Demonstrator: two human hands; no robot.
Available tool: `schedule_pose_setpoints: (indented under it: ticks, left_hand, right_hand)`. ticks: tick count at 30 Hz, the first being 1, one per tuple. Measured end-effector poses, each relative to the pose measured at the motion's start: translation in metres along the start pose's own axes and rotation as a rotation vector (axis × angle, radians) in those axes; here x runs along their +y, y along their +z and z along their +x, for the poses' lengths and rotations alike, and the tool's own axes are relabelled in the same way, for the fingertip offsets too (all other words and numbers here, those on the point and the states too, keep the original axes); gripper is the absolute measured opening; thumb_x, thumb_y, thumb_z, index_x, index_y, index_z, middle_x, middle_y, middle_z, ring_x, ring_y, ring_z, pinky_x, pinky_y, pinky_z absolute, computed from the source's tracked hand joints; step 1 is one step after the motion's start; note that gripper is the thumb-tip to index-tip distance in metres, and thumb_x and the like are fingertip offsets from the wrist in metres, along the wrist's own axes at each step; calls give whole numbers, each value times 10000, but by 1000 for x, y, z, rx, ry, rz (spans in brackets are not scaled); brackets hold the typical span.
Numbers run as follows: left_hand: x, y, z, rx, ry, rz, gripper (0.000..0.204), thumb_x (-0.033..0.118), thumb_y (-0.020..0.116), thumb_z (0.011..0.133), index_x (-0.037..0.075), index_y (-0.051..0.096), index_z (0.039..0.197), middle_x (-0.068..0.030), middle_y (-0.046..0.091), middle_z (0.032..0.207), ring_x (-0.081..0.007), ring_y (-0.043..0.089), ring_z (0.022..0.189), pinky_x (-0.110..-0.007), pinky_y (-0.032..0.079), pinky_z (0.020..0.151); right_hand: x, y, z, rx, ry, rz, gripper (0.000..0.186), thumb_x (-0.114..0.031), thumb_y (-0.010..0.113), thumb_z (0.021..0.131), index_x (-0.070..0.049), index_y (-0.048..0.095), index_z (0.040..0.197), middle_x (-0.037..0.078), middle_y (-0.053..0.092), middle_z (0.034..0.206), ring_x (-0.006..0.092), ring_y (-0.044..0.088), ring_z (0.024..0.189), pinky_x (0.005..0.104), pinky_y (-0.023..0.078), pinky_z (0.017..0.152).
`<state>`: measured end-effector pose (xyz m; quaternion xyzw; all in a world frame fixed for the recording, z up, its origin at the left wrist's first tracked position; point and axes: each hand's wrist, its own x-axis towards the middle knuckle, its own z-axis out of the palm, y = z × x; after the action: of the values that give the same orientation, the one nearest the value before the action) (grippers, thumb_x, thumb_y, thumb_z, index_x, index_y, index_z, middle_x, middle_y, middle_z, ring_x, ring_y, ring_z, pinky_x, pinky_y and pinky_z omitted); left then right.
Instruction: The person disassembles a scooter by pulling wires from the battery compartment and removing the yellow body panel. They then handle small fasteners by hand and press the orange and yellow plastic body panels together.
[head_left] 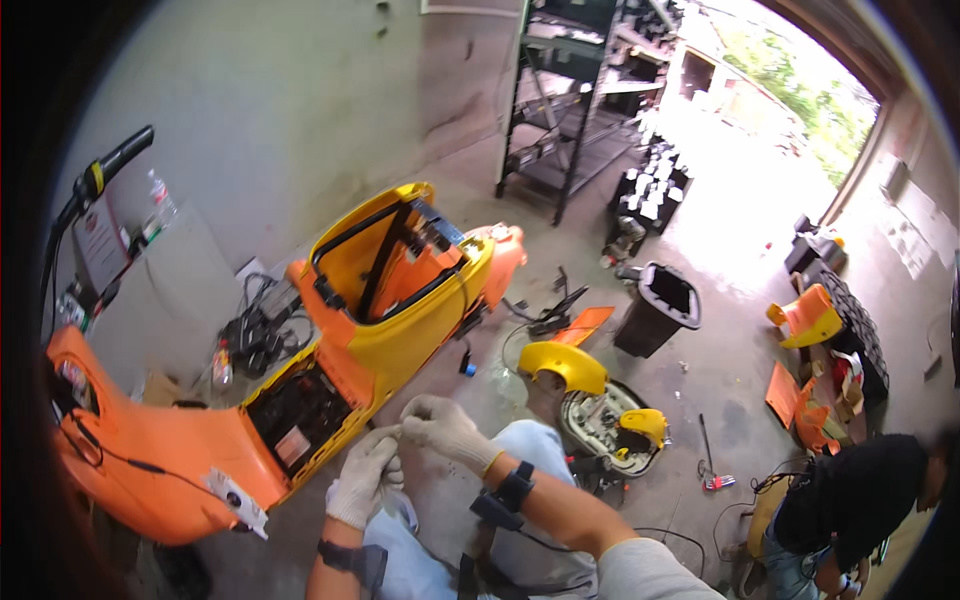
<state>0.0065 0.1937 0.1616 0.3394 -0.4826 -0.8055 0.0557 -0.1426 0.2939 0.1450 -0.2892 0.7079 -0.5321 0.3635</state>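
Note:
Both of my hands wear pale knitted work gloves and meet in front of my lap. My left hand [365, 483] has its fingers curled, with the fingertips close to the right hand's. Just above and to the right, my right hand [447, 432] is closed in a pinch. Whatever lies between the fingers is too small to make out. Beside them on the left stands an orange and yellow scooter body [205, 445]. Its floorboard compartment [297, 405] is uncovered and shows dark parts inside. Further back, the yellow under-seat section [440, 292] has no cover over it.
A black bin [648, 328] stands beyond a yellow curved panel [565, 367] and a pale tub of parts [588, 412]. Tools [712, 470] lie on the floor. At the right a person in black [850, 495] bends near orange panels [785, 393]. A metal shelf [570, 170] stands behind.

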Motion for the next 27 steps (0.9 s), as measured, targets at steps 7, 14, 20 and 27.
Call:
schedule_pose_setpoints:
  ticks: [7, 14, 20, 27]
  left_hand:
    - [0, -2, 3, -83, 10, -61, 229, 161, 491, 998, 31, 556, 1175, 7, 512, 691, -95, 485, 539, -237, 423, 499]
    - [-3, 2, 1, -140, 33, -99, 257, 145, 477, 990, -3, 529, 1194, 19, 428, 646, -97, 431, 536, -250, 366, 495]
    - [-9, 4, 18, -103, 114, -26, 292, 246, 558, 974, 19, 569, 1158, 5, 570, 731, -83, 475, 544, -206, 387, 479]
    - [-12, -10, 27, 48, 161, -38, 264, 302, 579, 978, 77, 610, 1114, 51, 585, 718, -19, 453, 475, -143, 314, 388]
  right_hand:
    - [13, -13, 5, -167, -28, 255, 148, -102, 628, 855, 3, 618, 958, 41, 648, 848, 97, 600, 704, 249, 513, 664]
    - [6, -17, -8, 4, -42, 127, 310, -171, 598, 844, -10, 651, 1104, 77, 700, 938, 122, 644, 743, 278, 528, 708]
    - [10, -21, -5, 38, -232, -97, 276, -222, 595, 852, -31, 698, 1024, 121, 705, 918, 190, 674, 784, 322, 527, 755]
    - [3, -12, -5, 16, -106, -121, 272, -226, 602, 781, -61, 707, 971, 136, 708, 911, 274, 680, 839, 377, 533, 772]
